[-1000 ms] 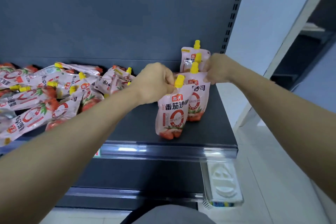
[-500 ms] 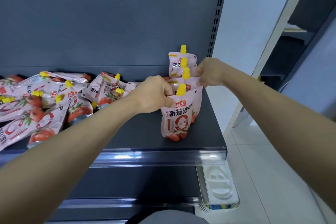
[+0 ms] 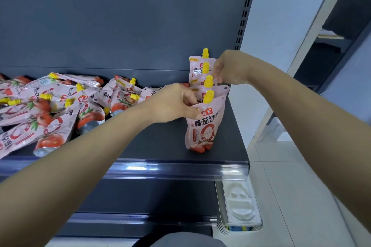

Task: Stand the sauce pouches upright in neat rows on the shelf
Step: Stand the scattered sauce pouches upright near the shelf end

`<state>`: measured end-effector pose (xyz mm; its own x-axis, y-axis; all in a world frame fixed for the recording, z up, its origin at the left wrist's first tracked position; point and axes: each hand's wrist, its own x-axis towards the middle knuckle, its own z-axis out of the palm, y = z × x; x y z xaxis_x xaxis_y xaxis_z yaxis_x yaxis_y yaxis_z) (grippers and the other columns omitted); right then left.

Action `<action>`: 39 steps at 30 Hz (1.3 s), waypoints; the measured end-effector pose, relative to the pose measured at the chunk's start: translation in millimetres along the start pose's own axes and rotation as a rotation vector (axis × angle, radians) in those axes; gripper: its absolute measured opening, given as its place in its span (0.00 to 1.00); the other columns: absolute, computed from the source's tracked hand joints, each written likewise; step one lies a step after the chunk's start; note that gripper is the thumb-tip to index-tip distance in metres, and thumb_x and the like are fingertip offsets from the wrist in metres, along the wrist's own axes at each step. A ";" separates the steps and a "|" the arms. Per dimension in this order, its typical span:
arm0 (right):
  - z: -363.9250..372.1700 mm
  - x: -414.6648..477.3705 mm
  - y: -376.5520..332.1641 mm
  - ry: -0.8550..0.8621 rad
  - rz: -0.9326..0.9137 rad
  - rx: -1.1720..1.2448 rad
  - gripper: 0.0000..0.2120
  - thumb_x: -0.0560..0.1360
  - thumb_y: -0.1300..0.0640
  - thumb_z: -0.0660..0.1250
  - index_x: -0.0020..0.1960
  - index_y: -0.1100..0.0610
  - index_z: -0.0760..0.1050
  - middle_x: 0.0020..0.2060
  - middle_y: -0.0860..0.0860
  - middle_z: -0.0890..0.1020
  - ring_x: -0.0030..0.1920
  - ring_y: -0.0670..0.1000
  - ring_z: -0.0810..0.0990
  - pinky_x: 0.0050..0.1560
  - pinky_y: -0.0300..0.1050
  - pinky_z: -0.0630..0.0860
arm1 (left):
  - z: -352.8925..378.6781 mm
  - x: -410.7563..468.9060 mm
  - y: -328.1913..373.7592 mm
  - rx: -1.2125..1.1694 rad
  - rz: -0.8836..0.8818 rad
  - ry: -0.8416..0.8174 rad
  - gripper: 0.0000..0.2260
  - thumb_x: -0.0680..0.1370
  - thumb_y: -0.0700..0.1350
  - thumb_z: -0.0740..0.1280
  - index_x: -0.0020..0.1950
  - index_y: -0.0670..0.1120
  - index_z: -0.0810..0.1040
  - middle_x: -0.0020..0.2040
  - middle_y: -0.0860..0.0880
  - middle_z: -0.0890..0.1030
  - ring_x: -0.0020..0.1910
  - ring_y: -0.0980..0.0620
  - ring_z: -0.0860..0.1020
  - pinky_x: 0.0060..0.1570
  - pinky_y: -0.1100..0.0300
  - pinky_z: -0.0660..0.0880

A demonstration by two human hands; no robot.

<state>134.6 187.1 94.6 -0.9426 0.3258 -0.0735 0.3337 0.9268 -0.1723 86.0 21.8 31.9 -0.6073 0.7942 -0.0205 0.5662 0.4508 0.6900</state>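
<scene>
Several pink sauce pouches with yellow caps stand upright in one row, front to back, at the right end of the dark shelf point(image 3: 160, 146). The front pouch point(image 3: 203, 126) faces me. My left hand point(image 3: 172, 104) pinches the upper left corner of the front pouches. My right hand point(image 3: 226, 68) pinches the top right of a pouch further back point(image 3: 197, 64) in the row. A loose heap of the same pouches point(image 3: 50, 106) lies flat on the shelf's left half.
The shelf's grey back panel point(image 3: 120, 16) rises behind the pouches, with a slotted upright point(image 3: 244, 16) at its right. A clear price rail point(image 3: 170, 168) runs along the front edge. A white plastic holder point(image 3: 239, 208) hangs below right. Tiled floor lies to the right.
The view has shifted left, so the row sits further right in frame. My right hand has risen to a pouch further back; my left hand stays on the front pouches.
</scene>
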 end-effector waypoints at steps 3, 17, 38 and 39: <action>-3.3 2.4 -4.8 0.116 -0.020 0.008 0.15 0.77 0.65 0.58 0.59 0.67 0.77 0.57 0.63 0.80 0.59 0.63 0.78 0.60 0.54 0.75 | -15.8 -10.1 -3.2 -0.092 -0.004 0.025 0.08 0.69 0.50 0.74 0.44 0.49 0.83 0.41 0.55 0.84 0.36 0.63 0.78 0.35 0.71 0.74; 3.5 38.3 -95.3 0.222 -0.352 -0.175 0.20 0.77 0.55 0.65 0.68 0.57 0.70 0.64 0.57 0.77 0.63 0.59 0.74 0.62 0.53 0.73 | -95.9 -38.4 -81.6 0.258 -0.046 0.494 0.15 0.72 0.47 0.72 0.56 0.46 0.77 0.49 0.49 0.77 0.46 0.49 0.76 0.45 0.58 0.72; 97.6 130.7 -176.7 -0.135 -0.176 -0.361 0.20 0.75 0.56 0.67 0.66 0.55 0.72 0.59 0.58 0.78 0.56 0.59 0.78 0.51 0.51 0.77 | -123.7 -22.4 -198.6 0.667 0.058 0.359 0.23 0.71 0.51 0.70 0.64 0.43 0.73 0.58 0.43 0.76 0.58 0.41 0.72 0.60 0.47 0.67; 103.3 134.8 -175.0 -0.170 -0.155 -0.363 0.21 0.75 0.55 0.68 0.66 0.55 0.72 0.59 0.57 0.78 0.55 0.58 0.78 0.51 0.50 0.76 | -124.1 -20.6 -201.2 0.673 0.067 0.353 0.23 0.71 0.51 0.70 0.64 0.44 0.73 0.58 0.43 0.76 0.59 0.41 0.72 0.60 0.47 0.67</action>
<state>-49.6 49.5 13.4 -0.9558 0.1697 -0.2399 0.1333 0.9779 0.1608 -84.5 -135.9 -16.7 -0.6376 0.7024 0.3164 0.7572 0.6470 0.0894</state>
